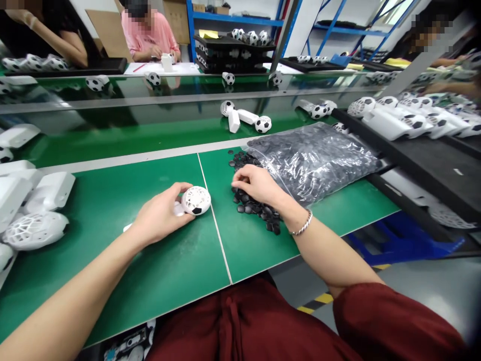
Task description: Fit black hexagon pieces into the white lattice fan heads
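Note:
My left hand (160,213) grips a white plastic housing with a football-patterned round head (196,200); one black patch shows on its lower front, and its handle part is mostly hidden by my palm. My right hand (257,184) is over a pile of small black plastic pieces (259,210), thumb and fingertips brought together. Whether a piece sits between those fingertips I cannot make out. Beside that hand lies a clear plastic bag (319,160) full of the same black pieces, its mouth towards the pile.
White housings (35,228) are heaped at the left. Black trays (424,165) with more football-headed units stand at the right. Behind the green table (112,271) a conveyor (161,135) carries several units. Co-workers sit beyond it, one in a pink shirt (148,32).

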Tool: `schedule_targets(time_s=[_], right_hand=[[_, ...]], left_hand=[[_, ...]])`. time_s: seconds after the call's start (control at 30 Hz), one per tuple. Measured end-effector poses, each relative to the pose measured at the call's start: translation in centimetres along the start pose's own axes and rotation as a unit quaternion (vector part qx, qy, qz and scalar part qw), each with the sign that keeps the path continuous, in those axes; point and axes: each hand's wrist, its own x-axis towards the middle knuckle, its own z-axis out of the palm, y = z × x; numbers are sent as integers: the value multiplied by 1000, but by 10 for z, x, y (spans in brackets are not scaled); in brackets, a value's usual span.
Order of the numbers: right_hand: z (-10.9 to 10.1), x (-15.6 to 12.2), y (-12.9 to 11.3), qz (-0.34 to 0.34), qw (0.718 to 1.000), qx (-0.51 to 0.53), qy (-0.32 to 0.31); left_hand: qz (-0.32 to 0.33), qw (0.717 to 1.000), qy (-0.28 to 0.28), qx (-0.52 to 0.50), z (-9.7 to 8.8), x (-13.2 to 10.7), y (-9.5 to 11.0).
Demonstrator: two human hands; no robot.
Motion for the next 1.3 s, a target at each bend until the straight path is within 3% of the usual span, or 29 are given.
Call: schedule_targets(time_s=[0.13, 0.33, 0.5, 0.63, 0.73, 0.83, 0.9, 0.97, 1.07, 1.3], right_hand=[[-5, 0, 11, 48, 991, -114, -56], [3, 0, 0, -12, 986, -159, -51], [14, -2, -8, -50, 961, -260, -84], [17, -5, -12, -38, 947, -306, -89], [12, -9, -16, -7, 969, -237, -65], [11, -14, -24, -20, 999, -19, -41], [15, -17, -31, -42, 987, 144, -52], [20, -19, -37, -65, 969, 230, -65], [29, -19, -40, -78, 962, 251, -78], [42, -18, -38, -30, 957, 278, -74]], left_hand=[[59, 996, 19, 64, -2, 3, -4], [95, 991, 38, 81, 3, 2, -8], [111, 988, 51, 93, 4, 0, -5], [113, 987, 52, 97, 4, -1, -4], [114, 990, 33, 81, 2, -1, -5], [120, 991, 1, 59, 0, -3, -4], [111, 993, 4, 50, 1, -3, -2], [95, 994, 25, 47, 5, -3, -1], [82, 994, 54, 45, 10, -3, 0], [67, 994, 77, 26, 13, -2, 2]])
